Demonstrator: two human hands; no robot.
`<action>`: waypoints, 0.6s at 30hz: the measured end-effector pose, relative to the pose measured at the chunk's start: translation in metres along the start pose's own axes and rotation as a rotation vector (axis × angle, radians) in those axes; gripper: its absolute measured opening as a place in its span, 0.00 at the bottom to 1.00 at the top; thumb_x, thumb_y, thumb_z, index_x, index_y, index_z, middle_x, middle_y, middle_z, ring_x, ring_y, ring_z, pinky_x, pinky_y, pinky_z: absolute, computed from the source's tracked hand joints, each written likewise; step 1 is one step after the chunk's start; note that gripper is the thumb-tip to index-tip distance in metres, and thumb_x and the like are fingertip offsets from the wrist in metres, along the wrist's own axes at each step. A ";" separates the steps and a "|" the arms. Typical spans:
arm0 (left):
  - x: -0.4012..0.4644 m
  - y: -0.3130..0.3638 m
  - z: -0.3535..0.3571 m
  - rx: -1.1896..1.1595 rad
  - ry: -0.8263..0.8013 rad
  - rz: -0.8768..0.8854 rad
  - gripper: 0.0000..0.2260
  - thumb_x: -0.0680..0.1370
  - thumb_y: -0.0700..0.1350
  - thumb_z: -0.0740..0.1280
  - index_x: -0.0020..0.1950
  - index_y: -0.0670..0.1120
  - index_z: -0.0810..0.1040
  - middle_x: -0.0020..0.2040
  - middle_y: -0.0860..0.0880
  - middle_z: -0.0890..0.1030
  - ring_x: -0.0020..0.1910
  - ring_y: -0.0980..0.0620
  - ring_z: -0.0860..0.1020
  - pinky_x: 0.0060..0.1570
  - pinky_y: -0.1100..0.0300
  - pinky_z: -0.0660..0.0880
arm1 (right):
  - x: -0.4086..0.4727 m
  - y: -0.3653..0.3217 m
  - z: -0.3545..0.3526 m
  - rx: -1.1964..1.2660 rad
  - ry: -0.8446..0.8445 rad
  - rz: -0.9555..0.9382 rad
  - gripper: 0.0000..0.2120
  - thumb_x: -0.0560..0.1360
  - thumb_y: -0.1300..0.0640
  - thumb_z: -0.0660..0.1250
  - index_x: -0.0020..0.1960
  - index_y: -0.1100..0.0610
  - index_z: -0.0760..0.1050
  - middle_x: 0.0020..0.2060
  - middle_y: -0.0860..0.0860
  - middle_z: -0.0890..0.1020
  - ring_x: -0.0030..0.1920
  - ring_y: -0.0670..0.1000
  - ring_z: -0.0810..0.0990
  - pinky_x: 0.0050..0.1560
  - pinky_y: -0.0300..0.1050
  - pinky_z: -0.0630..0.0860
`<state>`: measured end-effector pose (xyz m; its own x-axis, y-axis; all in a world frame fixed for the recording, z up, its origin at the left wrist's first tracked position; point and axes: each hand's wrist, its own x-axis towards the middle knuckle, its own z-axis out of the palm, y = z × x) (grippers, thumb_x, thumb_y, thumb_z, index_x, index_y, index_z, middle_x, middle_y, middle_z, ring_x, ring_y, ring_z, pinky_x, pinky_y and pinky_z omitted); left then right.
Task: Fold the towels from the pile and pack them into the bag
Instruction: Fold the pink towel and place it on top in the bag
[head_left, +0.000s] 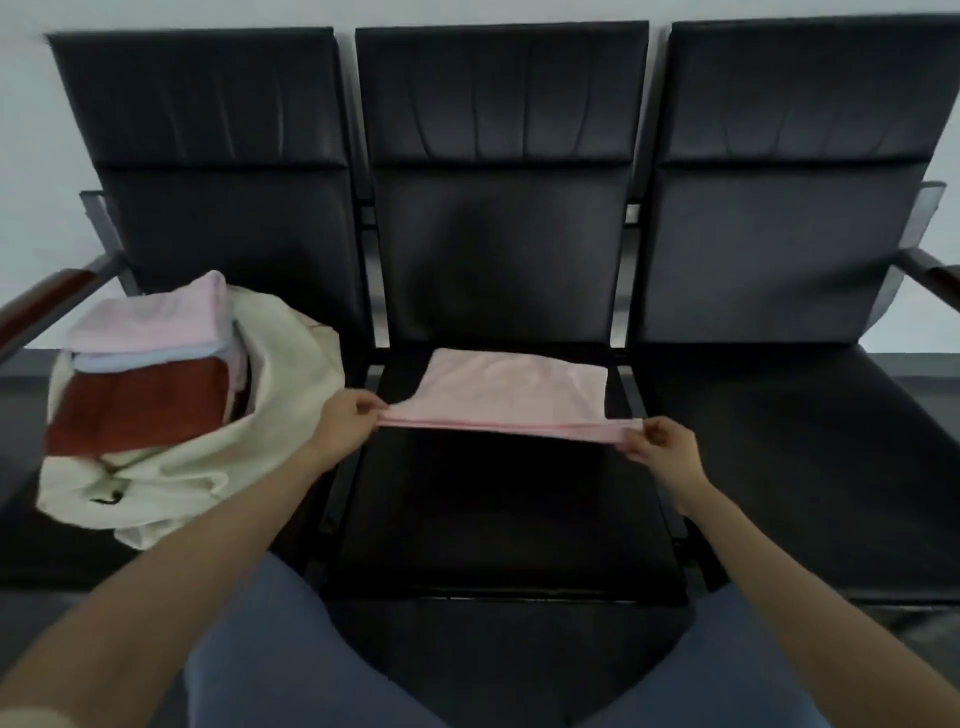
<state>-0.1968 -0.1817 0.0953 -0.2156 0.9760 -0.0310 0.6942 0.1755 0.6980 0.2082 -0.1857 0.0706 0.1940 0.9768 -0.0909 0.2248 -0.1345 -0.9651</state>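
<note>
Fingers (363, 405) of my left hand (345, 421) and of my right hand (657, 441) pinch the two near corners of one pink towel (511, 389). It stretches between them over the middle seat (498, 499), long axis running left to right, far edge resting on the cushion. One cream bag (208, 462) lies on the left seat, nearer my left hand, holding three folded towels (145, 364): pink, pale blue, rust red.

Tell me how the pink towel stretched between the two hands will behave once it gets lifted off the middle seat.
The pink towel looks floppy: its near edge sags between the left hand and right hand. It is probably light, since fingertip pinches hold it. Its far part lies on the middle seat, so it will likely drape and unfold when raised.
</note>
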 end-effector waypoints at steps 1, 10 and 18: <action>-0.014 -0.021 0.017 0.042 -0.037 -0.033 0.09 0.73 0.31 0.66 0.49 0.39 0.84 0.49 0.40 0.84 0.50 0.43 0.80 0.52 0.58 0.73 | -0.009 0.020 0.004 -0.013 -0.036 0.050 0.06 0.76 0.66 0.67 0.42 0.58 0.73 0.41 0.59 0.80 0.32 0.41 0.82 0.36 0.33 0.79; -0.076 -0.095 0.051 0.366 -0.250 0.041 0.07 0.73 0.33 0.67 0.46 0.42 0.83 0.49 0.41 0.79 0.54 0.42 0.76 0.54 0.60 0.69 | -0.059 0.077 -0.002 -0.126 -0.151 0.183 0.08 0.73 0.65 0.71 0.50 0.68 0.78 0.41 0.59 0.82 0.38 0.48 0.81 0.37 0.32 0.79; -0.112 0.000 0.096 0.602 -0.286 0.305 0.27 0.69 0.48 0.71 0.66 0.43 0.71 0.72 0.40 0.63 0.66 0.39 0.67 0.62 0.51 0.67 | -0.064 0.076 -0.019 -0.273 -0.194 0.099 0.07 0.72 0.63 0.73 0.49 0.61 0.79 0.40 0.55 0.82 0.37 0.47 0.79 0.35 0.32 0.78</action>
<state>-0.1068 -0.2785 0.0299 0.1778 0.9740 -0.1407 0.9696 -0.1490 0.1938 0.2309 -0.2614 0.0076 0.0488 0.9666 -0.2514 0.4664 -0.2447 -0.8501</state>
